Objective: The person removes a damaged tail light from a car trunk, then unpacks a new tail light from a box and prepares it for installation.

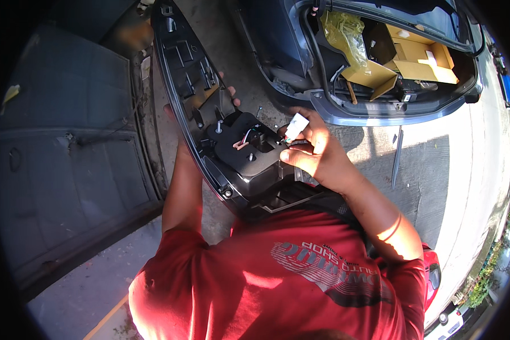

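Observation:
A long black-backed car tail light (192, 73) lies tilted across my front, its rear side up. On its wide end is a dark foam gasket (238, 161) with threaded studs and a few thin coloured wires. My left hand (233, 97) reaches beneath the light and grips it from below; only some fingertips show past its far edge, and the palm is hidden. At the light's right side, my right hand (323, 153) curls around a white wire connector (297, 126) with short coloured wires. The right thumb rests by the edge of the housing.
Ahead stands a dark blue car with its rear hatch open (323, 107). An open cardboard box (425, 56) and yellowish plastic wrap (345, 37) lie in its boot. A grey metal gate (73, 136) is at the left. On the sunlit ground lies a dark strip (397, 158).

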A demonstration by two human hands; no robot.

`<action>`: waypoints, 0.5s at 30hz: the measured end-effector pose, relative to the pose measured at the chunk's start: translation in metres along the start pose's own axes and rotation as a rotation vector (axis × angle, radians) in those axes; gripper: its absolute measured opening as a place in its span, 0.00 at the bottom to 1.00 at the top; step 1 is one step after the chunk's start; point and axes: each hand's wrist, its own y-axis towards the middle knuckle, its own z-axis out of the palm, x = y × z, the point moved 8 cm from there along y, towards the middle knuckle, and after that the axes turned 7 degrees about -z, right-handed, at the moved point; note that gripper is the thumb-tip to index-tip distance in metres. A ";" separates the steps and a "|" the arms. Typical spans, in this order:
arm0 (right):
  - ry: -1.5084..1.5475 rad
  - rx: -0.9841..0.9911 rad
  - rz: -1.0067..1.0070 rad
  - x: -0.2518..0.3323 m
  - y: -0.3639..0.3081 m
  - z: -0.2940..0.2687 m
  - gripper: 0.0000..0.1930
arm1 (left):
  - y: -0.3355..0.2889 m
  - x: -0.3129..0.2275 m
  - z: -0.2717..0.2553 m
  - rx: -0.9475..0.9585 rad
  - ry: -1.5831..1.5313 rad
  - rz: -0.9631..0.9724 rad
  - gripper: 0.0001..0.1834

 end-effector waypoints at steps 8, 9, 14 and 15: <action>-0.858 0.031 -0.532 0.085 0.031 0.045 0.44 | -0.004 -0.024 -0.041 -0.116 0.047 0.021 0.74; -0.919 0.146 -0.582 0.091 0.033 0.058 0.38 | -0.003 -0.028 -0.039 -0.120 0.056 0.017 0.74; -0.831 0.364 -0.573 0.066 0.054 0.071 0.20 | -0.005 -0.042 -0.037 -0.106 0.084 0.040 0.72; -0.845 0.360 -0.551 0.068 0.060 0.072 0.17 | -0.007 -0.043 -0.033 -0.115 0.110 0.058 0.70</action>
